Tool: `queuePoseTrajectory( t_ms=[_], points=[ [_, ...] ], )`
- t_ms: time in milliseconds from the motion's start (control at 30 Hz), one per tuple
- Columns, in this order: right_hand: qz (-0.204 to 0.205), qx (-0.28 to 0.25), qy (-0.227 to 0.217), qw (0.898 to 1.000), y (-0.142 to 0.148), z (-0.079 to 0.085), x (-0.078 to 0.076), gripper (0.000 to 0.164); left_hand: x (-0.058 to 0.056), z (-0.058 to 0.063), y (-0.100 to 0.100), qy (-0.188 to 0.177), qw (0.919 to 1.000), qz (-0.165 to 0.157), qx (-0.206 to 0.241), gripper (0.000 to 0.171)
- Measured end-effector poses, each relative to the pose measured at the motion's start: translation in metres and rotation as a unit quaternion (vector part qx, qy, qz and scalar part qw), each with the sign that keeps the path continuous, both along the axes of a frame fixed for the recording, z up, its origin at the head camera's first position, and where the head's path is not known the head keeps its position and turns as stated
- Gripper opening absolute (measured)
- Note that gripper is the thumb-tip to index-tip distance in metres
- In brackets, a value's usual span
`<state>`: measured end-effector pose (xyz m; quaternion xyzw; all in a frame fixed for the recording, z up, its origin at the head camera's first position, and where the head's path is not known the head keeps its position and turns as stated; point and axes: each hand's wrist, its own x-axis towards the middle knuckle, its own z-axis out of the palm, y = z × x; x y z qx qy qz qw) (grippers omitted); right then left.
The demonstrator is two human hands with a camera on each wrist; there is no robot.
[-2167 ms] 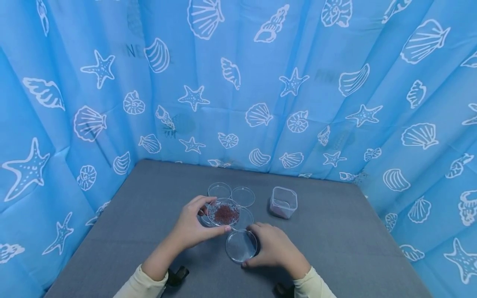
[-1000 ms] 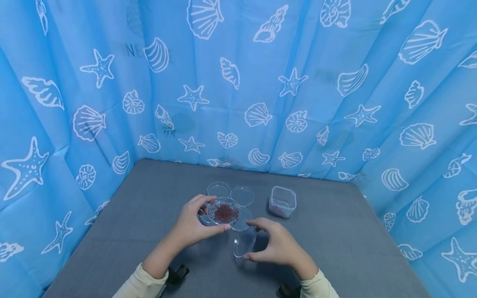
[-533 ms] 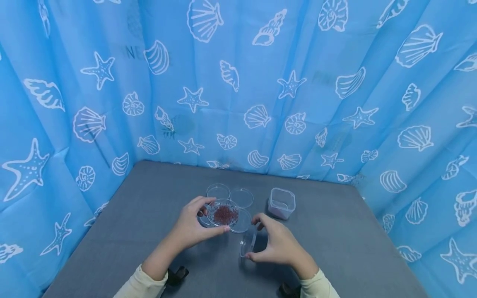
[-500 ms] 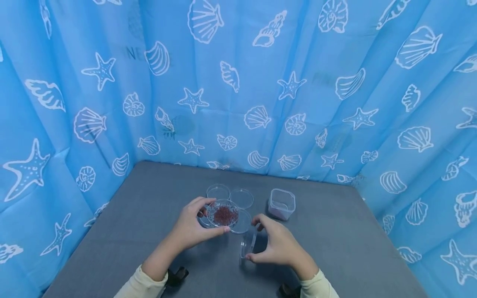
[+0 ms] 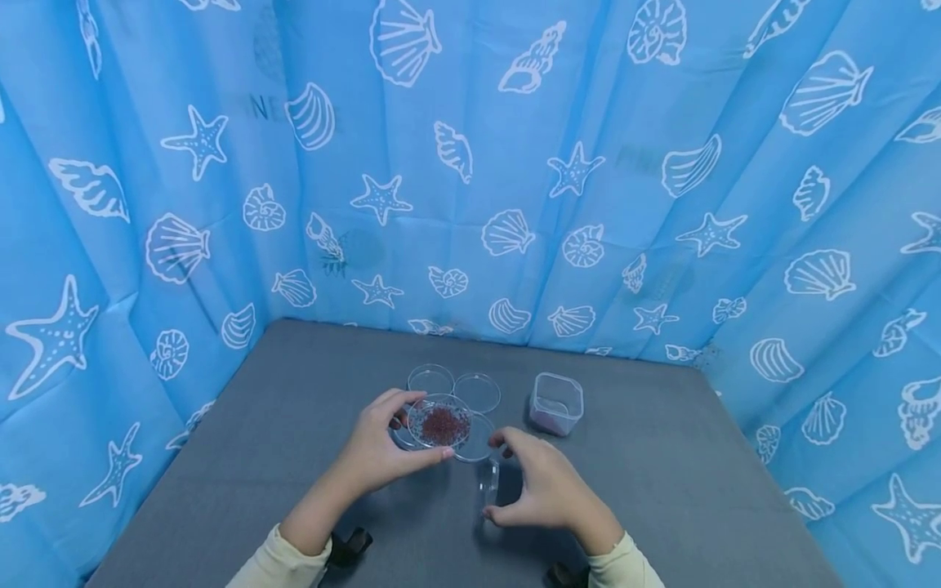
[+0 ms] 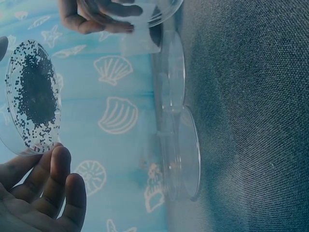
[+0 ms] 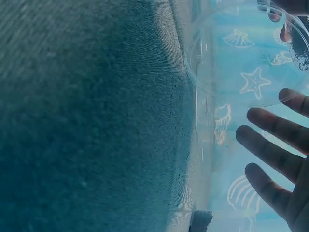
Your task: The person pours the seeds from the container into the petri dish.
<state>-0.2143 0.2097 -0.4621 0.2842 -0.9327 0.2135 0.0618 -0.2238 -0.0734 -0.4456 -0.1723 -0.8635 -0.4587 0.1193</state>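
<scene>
My left hand point(image 5: 382, 449) grips a clear petri dish point(image 5: 416, 418) by its rim, thumb in front and fingers behind. Dark red granules point(image 5: 444, 426) lie heaped in that dish; they look nearly black in the left wrist view. To its right, my right hand point(image 5: 547, 486) holds another clear petri dish half point(image 5: 488, 482) between thumb and fingertips, seen almost edge-on. No granules show in this one. In the right wrist view its round face point(image 7: 231, 63) is visible, the index fingertip at its rim and the other fingers spread apart.
Several clear dishes stand behind my hands, including a back left dish point(image 5: 430, 379), a back right dish point(image 5: 477, 394) and a nearer dish point(image 5: 479, 441). A square clear plastic box point(image 5: 556, 406) with something purplish low inside sits right of them. Blue curtain point(image 5: 456, 188) backs the grey table point(image 5: 662, 457).
My right hand has turned its dish from facing the camera to nearly edge-on and shifted it slightly right. The left hand keeps its dish almost still.
</scene>
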Motion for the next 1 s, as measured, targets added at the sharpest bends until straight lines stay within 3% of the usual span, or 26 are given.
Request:
queuePoseTrajectory(
  t_ms=[400, 633, 1000],
  points=[
    [0.038, -0.008, -0.105, 0.994, -0.0006, -0.0005, -0.0009, 0.093, -0.0015, -0.001, -0.0009, 0.004, 1.0, 0.001, 0.0, 0.079],
    [0.039, 0.008, -0.149, 0.988, -0.0006, -0.0042, -0.0019, 0.102, -0.0015, -0.0029, -0.0004, 0.003, 1.0, -0.003, 0.004, 0.079],
    [0.08, -0.038, -0.097, 0.991, 0.0049, -0.0006, -0.0024, 0.104, -0.0019, -0.002, 0.0004, 0.01, 1.0, 0.0, 0.0, 0.08]
  ],
)
